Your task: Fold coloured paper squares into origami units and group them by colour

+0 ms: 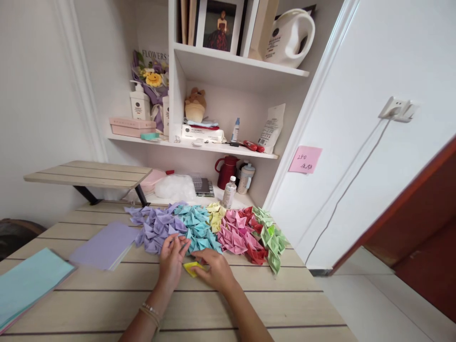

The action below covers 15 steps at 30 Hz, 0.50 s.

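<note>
two bare forearms enter from the bottom edge, the left one with thin bracelets at the wrist. they lie over a pale wooden slatted table (285, 304). the left hand (173, 259) is palm down with its fingers curled, the tips close together just above a small folded yellow paper piece (191, 269); whether they pinch anything cannot be told. the right hand (215, 270) is spread and flat, its fingers resting on the right part of the yellow piece, pressing rather than gripping. the yellow piece lies on the table between the two hands, near the front edge of the piles. behind the hands, folded paper pieces are sorted by colour in adjoining heaps: purple (156, 225), teal (197, 228), pale yellow (215, 216), pink (233, 237), red (256, 251) and green (272, 237). a stack of lavender paper sheets (105, 244) lies left of the hands, and a stack of teal paper sheets (28, 282) lies further left, at the table's edge.
</note>
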Motion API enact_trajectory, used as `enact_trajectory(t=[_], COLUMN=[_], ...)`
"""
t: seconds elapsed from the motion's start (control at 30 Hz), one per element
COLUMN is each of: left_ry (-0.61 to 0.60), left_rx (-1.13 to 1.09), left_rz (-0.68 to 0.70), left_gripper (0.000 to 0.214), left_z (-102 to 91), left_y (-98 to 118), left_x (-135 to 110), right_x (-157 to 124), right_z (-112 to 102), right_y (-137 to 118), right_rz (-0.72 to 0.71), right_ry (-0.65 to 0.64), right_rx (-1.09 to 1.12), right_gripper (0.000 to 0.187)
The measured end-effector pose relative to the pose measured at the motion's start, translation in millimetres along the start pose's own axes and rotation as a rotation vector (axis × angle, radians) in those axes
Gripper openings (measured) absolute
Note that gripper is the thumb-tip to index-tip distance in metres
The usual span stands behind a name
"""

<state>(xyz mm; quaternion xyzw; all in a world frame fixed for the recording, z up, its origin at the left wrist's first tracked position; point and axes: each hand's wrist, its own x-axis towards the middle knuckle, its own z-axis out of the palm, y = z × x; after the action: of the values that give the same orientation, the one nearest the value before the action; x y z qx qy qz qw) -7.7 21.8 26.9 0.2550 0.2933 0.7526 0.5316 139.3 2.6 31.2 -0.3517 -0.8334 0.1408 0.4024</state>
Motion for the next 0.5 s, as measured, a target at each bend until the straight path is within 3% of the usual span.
enact_trajectory(t=[0.13,0.3,0.43,0.5], left_ry=[0.013,0.035,0.048,0.051], left_rx=[0.029,0.06,0.086,0.106], left_rz=[0.024,0.015,0.004,-0.001], left_gripper=[0.035,0.036,0.04,0.041], left_z=[0.2,-4.4,-9.2,-10.3], left_y=[4,5,2,2], left_x=[1,4,8,10], right_x=[-1,-7,-9,-7], right_z=[-16,-39,-29,-21], right_y=[8,26,26,23], right_rz=[0.144,0.295,0.225,0.154], right_ry=[0.001,-0.293,-0.382,-0.375], right_rx=[-0.11,-0.063,-0.04,-0.084], right_gripper=[0.031,0.026,0.034,0.024])
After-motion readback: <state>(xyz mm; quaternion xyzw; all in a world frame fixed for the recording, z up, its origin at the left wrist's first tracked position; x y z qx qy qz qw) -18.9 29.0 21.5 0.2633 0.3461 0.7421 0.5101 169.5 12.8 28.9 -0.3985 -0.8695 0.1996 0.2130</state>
